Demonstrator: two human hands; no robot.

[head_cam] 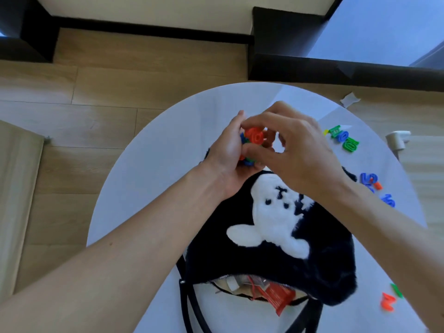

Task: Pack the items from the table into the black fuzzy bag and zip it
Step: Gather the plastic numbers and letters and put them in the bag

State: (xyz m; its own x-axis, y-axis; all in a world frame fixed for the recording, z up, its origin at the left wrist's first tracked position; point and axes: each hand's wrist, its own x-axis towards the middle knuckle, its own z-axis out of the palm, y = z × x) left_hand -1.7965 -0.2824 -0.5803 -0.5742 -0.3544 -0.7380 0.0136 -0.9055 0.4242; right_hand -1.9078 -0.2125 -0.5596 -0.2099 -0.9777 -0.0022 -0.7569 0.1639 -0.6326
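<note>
**Both hands gather plastic pieces above the bag**

At the centre of the frame the left hand (225, 155) cups a bundle of small coloured plastic number pieces (252, 143), an orange one on top with blue and green ones under it; how many it holds cannot be told. The right hand (292, 150) curls over the same bundle, thumb and fingers pinched on it.

Just below the hands lies the black fuzzy bag with a white plush animal patch (276, 227), flat on the round white table (149, 183). Its zip mouth at the lower middle gapes, showing one red packet (280, 296) inside.

Loose pieces remain on the table at the right: about three green and blue ones (343, 139) at the upper right, roughly three blue ones (374, 186) lower, and one orange and one green piece (390, 299) at the lower right.
</note>
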